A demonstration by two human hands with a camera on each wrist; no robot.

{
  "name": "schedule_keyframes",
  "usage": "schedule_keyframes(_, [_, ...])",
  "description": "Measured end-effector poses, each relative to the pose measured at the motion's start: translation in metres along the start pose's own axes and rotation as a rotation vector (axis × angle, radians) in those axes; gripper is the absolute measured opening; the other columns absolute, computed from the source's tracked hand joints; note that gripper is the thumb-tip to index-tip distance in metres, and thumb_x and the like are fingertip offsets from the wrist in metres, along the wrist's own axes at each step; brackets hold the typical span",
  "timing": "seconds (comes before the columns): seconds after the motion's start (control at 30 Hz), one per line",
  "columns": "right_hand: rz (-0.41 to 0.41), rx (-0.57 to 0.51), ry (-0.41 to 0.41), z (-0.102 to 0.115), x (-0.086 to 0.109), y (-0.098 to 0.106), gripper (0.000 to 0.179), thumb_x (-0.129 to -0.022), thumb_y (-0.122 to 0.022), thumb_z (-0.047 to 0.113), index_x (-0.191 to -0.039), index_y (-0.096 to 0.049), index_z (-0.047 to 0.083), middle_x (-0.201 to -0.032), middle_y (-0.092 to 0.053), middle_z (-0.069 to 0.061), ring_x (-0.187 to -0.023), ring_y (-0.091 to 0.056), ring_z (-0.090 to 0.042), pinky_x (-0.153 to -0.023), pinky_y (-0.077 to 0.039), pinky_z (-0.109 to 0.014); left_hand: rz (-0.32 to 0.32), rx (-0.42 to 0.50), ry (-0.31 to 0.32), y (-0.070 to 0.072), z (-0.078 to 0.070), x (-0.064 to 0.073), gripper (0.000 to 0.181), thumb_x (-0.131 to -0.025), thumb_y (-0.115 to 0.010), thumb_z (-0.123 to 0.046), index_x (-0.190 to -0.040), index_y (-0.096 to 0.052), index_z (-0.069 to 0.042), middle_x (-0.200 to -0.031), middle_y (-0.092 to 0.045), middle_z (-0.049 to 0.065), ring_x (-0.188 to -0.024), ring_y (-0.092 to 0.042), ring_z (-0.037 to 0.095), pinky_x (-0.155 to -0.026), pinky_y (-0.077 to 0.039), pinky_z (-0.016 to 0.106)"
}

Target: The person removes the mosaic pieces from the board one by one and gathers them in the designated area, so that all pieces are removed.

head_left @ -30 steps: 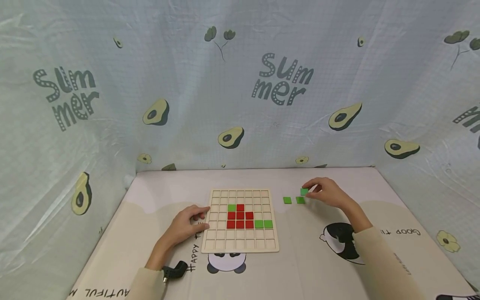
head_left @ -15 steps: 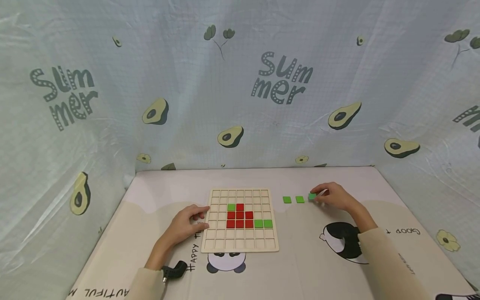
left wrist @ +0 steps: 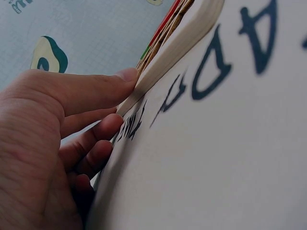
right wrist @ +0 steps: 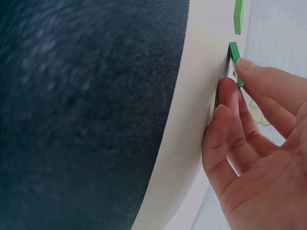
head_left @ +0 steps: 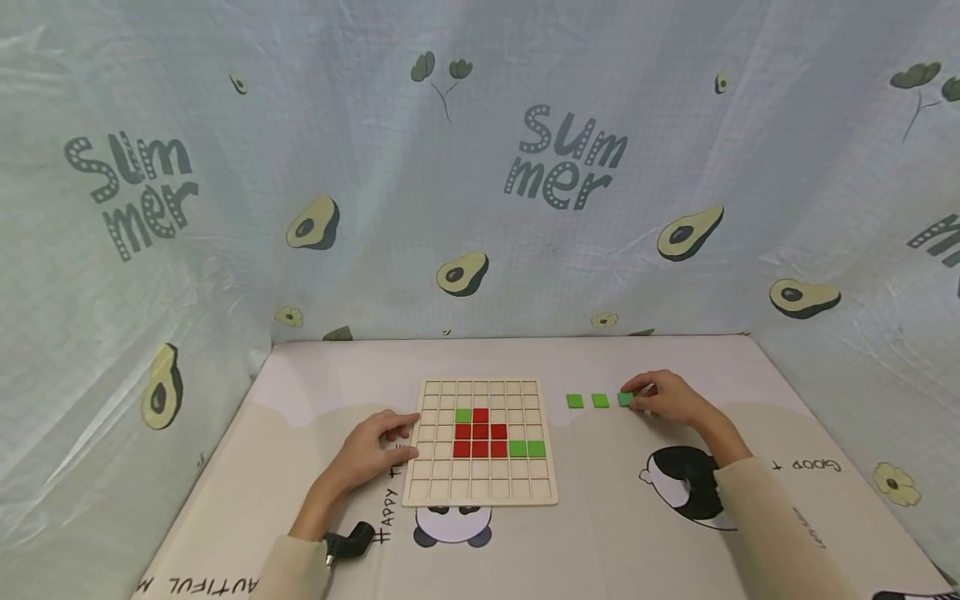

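So the big change is over on the right: a second ago our right hand (head_left: 666,396) has its small square green tile (head_left: 626,400) up behind the middle of the loose ones, and now that tile is further right and nearer the bottom of the frame, level with the two loose flat green squares (head_left: 601,401) lying on the pale printed cloth (head_left: 615,533). That gives us a tidy line of three right of the board, with gaps between them, so we'd say the work at this instant is out on the cloth.

Our thumb and fingers are pinching that third tile by its edges, no letting go yet. Honestly, we can't quite tell from the right wrist view whether it's fully flat on the cloth or a touch raised, because the fingers cover part of it.

Our left hand (head_left: 372,442), lower left of centre, hasn't really budged. Its thumb and index finger are spread along the left edge of the light wooden grid board (head_left: 481,490), touching it, with the other fingers loosely bent and gripping nothing.

The board itself, lower middle of the frame, looks the same as before: seven square red tiles (head_left: 481,432) clustered in its cells, one green square (head_left: 463,415) left of the topmost red, and two green squares (head_left: 517,449) at the right end of the lowest filled row.
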State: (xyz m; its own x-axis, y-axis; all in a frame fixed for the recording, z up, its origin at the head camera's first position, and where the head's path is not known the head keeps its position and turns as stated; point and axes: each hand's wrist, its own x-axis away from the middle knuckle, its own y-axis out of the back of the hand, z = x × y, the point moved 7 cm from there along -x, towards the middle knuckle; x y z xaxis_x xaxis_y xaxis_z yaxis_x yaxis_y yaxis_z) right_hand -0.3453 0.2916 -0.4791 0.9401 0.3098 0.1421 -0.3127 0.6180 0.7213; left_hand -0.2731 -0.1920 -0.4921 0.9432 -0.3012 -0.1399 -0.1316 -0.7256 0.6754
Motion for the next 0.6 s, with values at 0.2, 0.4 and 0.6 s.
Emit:
schedule_keyframes(0.2, [0.002, 0.012, 0.01, 0.0049, 0.0006, -0.0005, 0.029, -0.095, -0.069, 0.007, -0.122, -0.071, -0.003, -0.111, -0.069, -0.018, -0.086, -0.06, -0.018, -0.069, -0.053, -0.031, -0.005, -0.013, 0.002, 0.0007, -0.0003, 0.0004, 0.053, -0.086, -0.083, -0.025, -0.133, -0.07, -0.007, -0.097, -0.063, -0.003, -0.09, -0.052, 0.012, -0.081, -0.044, 0.026])
schedule_keyframes(0.4, [-0.016, 0.052, 0.01, 0.0043, -0.0001, -0.0012, 0.027, -0.094, -0.069, 0.005, -0.119, -0.071, -0.003, -0.106, -0.068, -0.017, -0.084, -0.06, -0.019, -0.067, -0.052, -0.03, -0.001, -0.012, 0.011, 0.0001, -0.0003, 0.0007, 0.053, -0.086, -0.082, -0.026, -0.134, -0.069, -0.007, -0.097, -0.063, -0.004, -0.091, -0.053, 0.012, -0.082, -0.045, 0.027])
schedule_keyframes(0.6, [-0.023, 0.059, 0.0, 0.002, -0.002, -0.0002, 0.026, -0.093, -0.07, 0.006, -0.118, -0.072, -0.002, -0.105, -0.067, -0.015, -0.084, -0.06, -0.019, -0.067, -0.053, -0.03, -0.007, -0.015, 0.006, 0.0004, -0.0007, 0.0001, 0.053, -0.086, -0.082, -0.027, -0.133, -0.07, -0.007, -0.097, -0.063, -0.004, -0.09, -0.053, 0.012, -0.082, -0.045, 0.027])
